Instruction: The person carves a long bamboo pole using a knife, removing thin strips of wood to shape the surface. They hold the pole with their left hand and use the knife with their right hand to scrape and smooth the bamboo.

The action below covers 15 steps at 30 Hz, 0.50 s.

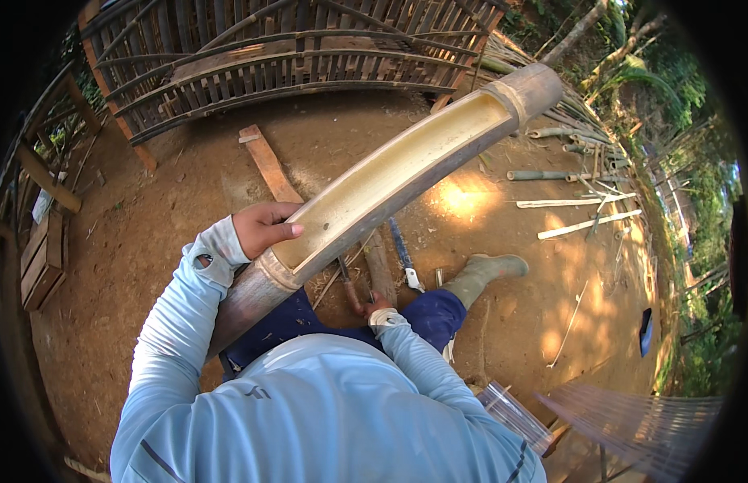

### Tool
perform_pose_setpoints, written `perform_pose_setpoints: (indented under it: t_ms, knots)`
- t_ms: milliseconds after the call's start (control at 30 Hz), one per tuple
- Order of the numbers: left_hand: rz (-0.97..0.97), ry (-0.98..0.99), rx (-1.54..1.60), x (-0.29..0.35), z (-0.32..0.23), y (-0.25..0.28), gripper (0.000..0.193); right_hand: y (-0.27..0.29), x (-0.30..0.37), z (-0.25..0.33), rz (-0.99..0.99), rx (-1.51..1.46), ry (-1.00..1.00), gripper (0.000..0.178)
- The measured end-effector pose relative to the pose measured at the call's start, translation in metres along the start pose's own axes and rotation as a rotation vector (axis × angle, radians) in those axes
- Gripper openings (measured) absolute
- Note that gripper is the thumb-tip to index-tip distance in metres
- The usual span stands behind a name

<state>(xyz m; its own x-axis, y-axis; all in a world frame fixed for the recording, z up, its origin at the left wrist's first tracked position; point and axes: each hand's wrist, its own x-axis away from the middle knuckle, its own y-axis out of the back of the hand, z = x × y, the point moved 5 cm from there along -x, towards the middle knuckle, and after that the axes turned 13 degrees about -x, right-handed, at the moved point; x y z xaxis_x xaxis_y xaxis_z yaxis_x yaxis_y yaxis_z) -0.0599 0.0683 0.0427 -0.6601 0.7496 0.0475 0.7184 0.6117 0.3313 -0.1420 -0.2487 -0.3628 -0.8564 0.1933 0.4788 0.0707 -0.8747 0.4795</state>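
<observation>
A long bamboo pole point(399, 167) slants across in front of me, from my left side up to the far right. One stretch of its wall is cut away between two nodes, baring the pale hollow inside. My left hand point(265, 229) grips the cut edge near its lower end, the thumb on the pale inside. Lower down, beneath the pole, my right hand point(377, 305) is closed by the wooden handle point(351, 294) of what looks like a knife. The pole hides most of its blade. A piece of wood point(379, 270) lies beside that hand.
A hand saw point(404, 256) with a pale handle lies right of the wood. A plank point(269, 165) rests beyond the pole. A slatted bamboo bench point(293, 68) stands at the back, a wooden crate point(44, 262) at left. Bamboo lengths point(539, 175) and split strips point(579, 203) lie at right.
</observation>
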Motion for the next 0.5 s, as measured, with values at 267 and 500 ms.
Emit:
perform_pose_setpoints:
  t_ms: [267, 500]
  knots:
    - [-0.013, 0.023, -0.013, 0.003, -0.002, 0.002, 0.051, -0.008, -0.002, 0.006, 0.048, -0.045, 0.049, 0.062]
    - [0.002, 0.004, -0.02, -0.003, -0.002, -0.001, 0.052, 0.002, -0.009, -0.012, 0.042, -0.062, 0.059, 0.058]
